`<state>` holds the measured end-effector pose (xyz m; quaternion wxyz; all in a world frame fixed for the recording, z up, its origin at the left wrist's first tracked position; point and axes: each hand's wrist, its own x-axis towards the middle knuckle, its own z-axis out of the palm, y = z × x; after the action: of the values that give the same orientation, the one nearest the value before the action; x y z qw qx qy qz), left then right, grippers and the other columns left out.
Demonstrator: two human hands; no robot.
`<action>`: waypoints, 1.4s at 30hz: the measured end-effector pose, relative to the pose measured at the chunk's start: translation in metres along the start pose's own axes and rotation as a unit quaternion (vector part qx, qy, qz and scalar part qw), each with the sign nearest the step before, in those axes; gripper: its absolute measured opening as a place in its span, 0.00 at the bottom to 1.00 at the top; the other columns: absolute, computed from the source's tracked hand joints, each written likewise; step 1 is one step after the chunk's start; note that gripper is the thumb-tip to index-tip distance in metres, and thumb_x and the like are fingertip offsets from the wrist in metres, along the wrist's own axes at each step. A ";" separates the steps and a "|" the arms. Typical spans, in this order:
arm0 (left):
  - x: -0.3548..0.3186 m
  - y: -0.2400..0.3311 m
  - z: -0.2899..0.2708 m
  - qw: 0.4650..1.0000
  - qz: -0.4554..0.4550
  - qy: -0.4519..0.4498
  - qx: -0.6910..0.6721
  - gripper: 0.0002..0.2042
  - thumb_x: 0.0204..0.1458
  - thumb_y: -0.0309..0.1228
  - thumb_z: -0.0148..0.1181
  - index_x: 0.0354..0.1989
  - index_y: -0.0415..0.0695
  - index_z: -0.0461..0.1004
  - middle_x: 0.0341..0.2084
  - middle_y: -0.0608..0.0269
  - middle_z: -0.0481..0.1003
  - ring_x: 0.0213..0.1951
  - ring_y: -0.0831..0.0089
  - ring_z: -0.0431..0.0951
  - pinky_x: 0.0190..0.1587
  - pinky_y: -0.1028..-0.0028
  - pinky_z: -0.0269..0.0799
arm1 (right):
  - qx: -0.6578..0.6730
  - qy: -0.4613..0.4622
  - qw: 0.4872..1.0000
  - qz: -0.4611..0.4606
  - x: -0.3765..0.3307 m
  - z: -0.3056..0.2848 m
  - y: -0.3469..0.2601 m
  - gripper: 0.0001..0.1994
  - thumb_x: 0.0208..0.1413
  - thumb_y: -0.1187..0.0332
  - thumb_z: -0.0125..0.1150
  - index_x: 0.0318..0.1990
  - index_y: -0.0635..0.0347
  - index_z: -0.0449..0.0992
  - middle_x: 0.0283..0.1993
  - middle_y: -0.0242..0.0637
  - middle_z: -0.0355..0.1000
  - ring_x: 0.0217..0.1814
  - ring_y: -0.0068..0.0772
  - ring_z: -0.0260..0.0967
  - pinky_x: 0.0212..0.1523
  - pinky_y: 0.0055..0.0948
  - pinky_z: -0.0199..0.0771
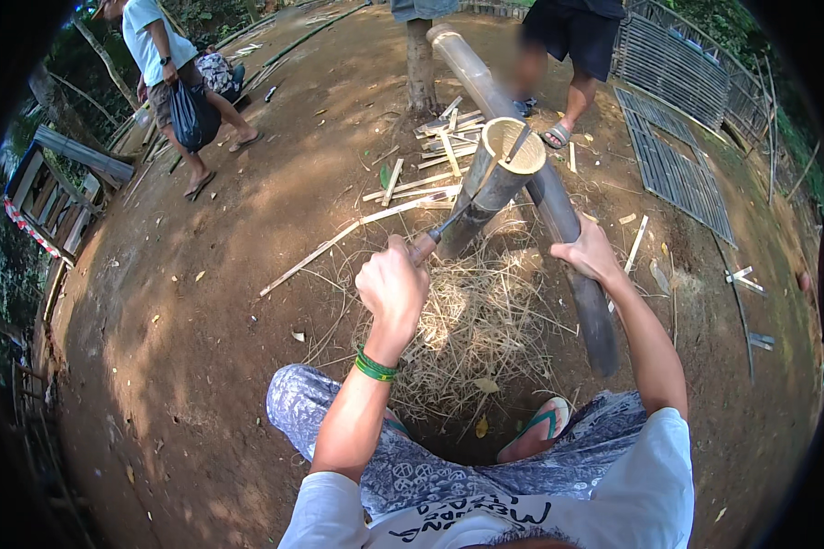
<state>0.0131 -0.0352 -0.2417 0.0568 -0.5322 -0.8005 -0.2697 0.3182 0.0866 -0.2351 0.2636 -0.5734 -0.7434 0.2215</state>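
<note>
Brown, bare earth ground (201,302) spreads outdoors, dappled with sun and shade. Near its left edge stands a grey-framed structure (50,197) with a red-and-white strip. At the far right corner, grey slatted panels (677,69) stand upright; a flat grey slatted frame (677,165) lies before them.

Along the far edge, a person in a white shirt (156,46) carries a black plastic bag (195,114), and a person in dark shorts (581,41) stands right of a slim tree trunk (420,69). Pale split-bamboo strips (449,151) lie near the trunk's base. A tangled heap of straw-coloured shavings (467,320) covers the ground before the seated wearer's feet.

Beyond the heap, at mid-ground, a thick, open-topped bamboo section (481,209) stands slightly tilted, with a long grey-brown bamboo pole (554,194) slanting behind it. The left hand's (392,285) fingers grip a wooden-handled, thin-bladed knife (441,231), its blade crossing the section's rim; contact is unclear. The right hand's (590,249) fingers curl around the pole.
</note>
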 end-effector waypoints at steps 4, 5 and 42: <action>0.013 -0.003 0.012 1.000 0.020 0.016 0.013 0.08 0.54 0.31 0.64 0.34 0.40 0.75 0.21 0.46 0.80 0.27 0.49 0.84 0.29 0.55 0.78 | -0.032 0.010 0.999 0.012 0.011 -0.002 -0.001 0.39 0.35 0.57 0.73 0.58 0.68 0.73 0.48 0.60 0.78 0.51 0.55 0.78 0.55 0.45 0.75; 0.013 -0.001 0.013 1.000 0.023 0.013 0.014 0.08 0.54 0.32 0.64 0.34 0.40 0.75 0.21 0.46 0.80 0.27 0.49 0.84 0.29 0.55 0.78 | -0.041 0.005 0.999 0.010 0.014 -0.006 0.002 0.38 0.36 0.56 0.73 0.58 0.68 0.73 0.49 0.60 0.78 0.51 0.55 0.78 0.55 0.45 0.75; 0.099 -0.056 -0.021 0.985 0.117 -0.079 0.101 0.10 0.49 0.39 0.67 0.36 0.49 0.85 0.26 0.48 0.82 0.33 0.52 0.85 0.39 0.58 0.80 | 0.068 0.016 0.996 -0.052 -0.004 -0.008 -0.056 0.35 0.37 0.59 0.73 0.54 0.71 0.74 0.42 0.47 0.78 0.40 0.38 0.78 0.44 0.35 0.77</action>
<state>-0.0829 0.0198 -0.2074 0.0779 -0.6334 -0.7577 -0.1362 0.2828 0.0693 -0.1938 0.3251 -0.5186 -0.7508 0.2482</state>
